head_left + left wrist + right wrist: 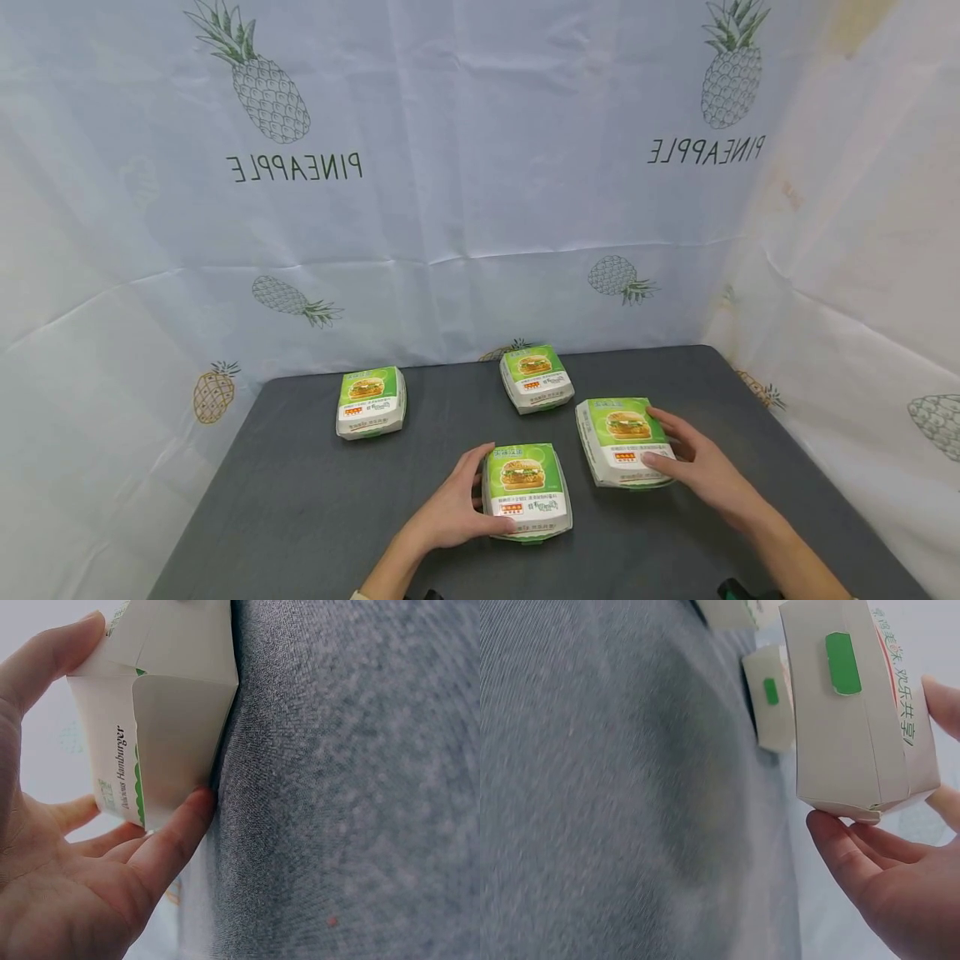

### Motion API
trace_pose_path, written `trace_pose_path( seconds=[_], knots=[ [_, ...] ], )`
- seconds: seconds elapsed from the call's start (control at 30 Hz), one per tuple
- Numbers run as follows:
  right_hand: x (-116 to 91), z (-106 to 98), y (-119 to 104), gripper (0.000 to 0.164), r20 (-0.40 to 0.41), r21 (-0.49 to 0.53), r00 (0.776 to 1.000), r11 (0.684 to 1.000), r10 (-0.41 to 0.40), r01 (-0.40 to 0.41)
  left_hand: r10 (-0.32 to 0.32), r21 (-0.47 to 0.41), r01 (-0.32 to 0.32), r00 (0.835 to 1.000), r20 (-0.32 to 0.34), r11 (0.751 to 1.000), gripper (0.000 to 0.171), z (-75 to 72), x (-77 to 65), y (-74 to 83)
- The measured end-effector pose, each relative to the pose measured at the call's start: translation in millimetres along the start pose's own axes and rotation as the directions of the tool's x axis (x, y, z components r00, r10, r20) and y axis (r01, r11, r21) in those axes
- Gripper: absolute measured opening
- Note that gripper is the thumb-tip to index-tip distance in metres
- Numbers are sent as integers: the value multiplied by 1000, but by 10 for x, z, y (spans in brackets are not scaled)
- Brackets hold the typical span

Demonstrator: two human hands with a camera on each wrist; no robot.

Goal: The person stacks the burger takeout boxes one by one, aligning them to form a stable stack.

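Dark bench [300, 517], pineapple cloth [450, 192] behind. Left grip [459, 507] holds near box [527, 493]; right grip [693, 468], right box [621, 442]. Likely light, crushable: hold by sides.

Dark grey fabric-topped table [300, 508], creased white pineapple-print cloth [517, 192] hanging behind and on both sides, dark PINEAPPLE lettering [295, 167] backwards lol.

Both the left hand [459, 505] and the right hand [693, 463] are bare, with slender fingers. A pale cream cloth sleeve cuff [358, 595] edges the left forearm. Near it shows a small black piece [432, 595]; by the right forearm, a black-and-green piece [737, 590], both cropped.
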State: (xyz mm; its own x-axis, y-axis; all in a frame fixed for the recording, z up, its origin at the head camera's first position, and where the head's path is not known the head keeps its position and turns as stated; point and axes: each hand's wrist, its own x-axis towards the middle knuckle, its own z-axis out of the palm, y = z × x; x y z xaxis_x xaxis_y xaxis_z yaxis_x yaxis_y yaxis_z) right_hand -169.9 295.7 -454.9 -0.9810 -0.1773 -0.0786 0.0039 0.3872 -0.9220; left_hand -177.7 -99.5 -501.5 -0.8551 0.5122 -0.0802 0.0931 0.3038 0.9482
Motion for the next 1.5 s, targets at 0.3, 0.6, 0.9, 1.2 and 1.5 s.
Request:
trace_pose_path(
  seconds=[0.3, 0.6, 0.9, 1.2, 1.5],
  knots=[
    [-25, 105, -162, 81, 17, 28, 1000, 1000, -9, 9, 9, -5, -9, 1000, -1, 1000, 110, -10, -4, 22],
    [-22, 250, -289, 80, 46, 62, 999, 998, -20, 17, 15, -4, -15, 1000, 0, 1000, 110, -16, -10, 26],
    [-34, 416, -355, 77, 95, 103, 995, 995, -28, 18, 28, -13, -28, 1000, 11, 1000, 110, -15, -13, 9],
    [-22, 550, -379, 78, 110, 112, 994, 994, -24, 11, 28, -1, -28, 1000, 4, 1000, 110, -4, -15, 27],
    [2, 666, -406, 77, 99, 110, 995, 994, -24, 13, 34, 11, -34, 999, 9, 999, 110, -2, -12, 18]
  ],
)
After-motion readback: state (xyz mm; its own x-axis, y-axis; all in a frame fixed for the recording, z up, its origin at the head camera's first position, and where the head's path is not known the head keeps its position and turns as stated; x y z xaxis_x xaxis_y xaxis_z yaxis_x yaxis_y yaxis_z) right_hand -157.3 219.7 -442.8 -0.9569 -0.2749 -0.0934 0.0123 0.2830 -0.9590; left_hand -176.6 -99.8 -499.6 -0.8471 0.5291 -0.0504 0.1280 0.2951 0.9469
